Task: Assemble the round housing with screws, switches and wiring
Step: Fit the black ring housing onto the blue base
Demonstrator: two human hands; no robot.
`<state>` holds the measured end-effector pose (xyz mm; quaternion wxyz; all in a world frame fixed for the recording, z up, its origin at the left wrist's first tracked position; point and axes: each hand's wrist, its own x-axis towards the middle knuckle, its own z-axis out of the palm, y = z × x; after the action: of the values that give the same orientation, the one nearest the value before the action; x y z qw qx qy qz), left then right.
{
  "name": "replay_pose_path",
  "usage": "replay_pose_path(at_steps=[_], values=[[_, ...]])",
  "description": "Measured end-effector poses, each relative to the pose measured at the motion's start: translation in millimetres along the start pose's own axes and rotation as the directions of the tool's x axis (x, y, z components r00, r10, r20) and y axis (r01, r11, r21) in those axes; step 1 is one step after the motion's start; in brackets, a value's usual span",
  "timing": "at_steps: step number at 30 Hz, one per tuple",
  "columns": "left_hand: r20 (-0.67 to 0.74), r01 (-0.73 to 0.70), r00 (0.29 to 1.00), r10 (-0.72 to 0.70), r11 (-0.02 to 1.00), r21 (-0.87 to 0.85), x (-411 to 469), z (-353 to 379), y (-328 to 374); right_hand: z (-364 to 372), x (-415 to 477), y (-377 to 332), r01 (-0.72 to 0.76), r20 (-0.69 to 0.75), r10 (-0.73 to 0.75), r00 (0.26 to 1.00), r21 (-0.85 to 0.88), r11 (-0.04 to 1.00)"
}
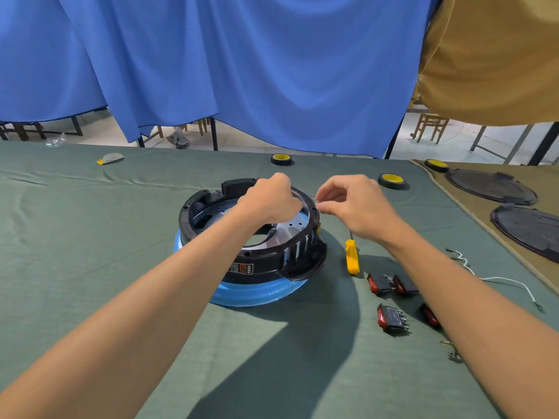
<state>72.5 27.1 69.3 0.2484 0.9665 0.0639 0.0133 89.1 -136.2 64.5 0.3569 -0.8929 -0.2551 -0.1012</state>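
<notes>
One round black housing is seen at the middle of the green-clothed worktop. It is seated on a blue ring, and a metal plate is shown inside it. Its rim at 1 o'clock is held by the left grip, whose fingers are curled over it. Just beside, at 2 o'clock of the rim, a small pale part is pinched between thumb and forefinger of the right grip; what it is cannot be told. A yellow-handled screwdriver is laid at 3 o'clock of the housing. Four red-and-black switches are laid at 4 o'clock, and a white wire farther out at 3 o'clock. Three tape rolls are set from 12 to 2 o'clock, and two black lids are laid on a tan cloth at 2 o'clock.
</notes>
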Motion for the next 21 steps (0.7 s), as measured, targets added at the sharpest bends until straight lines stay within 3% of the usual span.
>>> replay_pose_path(at_steps=[7,12,15,21], values=[[0.148,0.11,0.983,-0.112,0.994,0.025,-11.3,1.3,13.3,0.0,6.5,4.4,0.062,0.054,-0.06,0.997,-0.029,0.998],[0.223,0.249,0.949,-0.222,0.963,-0.103,-12.5,2.9,24.6,-1.4,12.2,7.7,0.051,0.075,-0.05,0.996,-0.008,0.999],[0.223,0.326,0.933,-0.282,0.925,-0.196,-11.0,5.4,22.3,-0.9,12.2,9.5,0.037,0.062,-0.037,0.997,0.004,0.999],[0.222,0.33,0.933,-0.283,0.918,-0.218,-6.9,7.2,15.4,3.2,10.5,9.4,-0.019,0.025,0.017,1.0,0.057,0.998]])
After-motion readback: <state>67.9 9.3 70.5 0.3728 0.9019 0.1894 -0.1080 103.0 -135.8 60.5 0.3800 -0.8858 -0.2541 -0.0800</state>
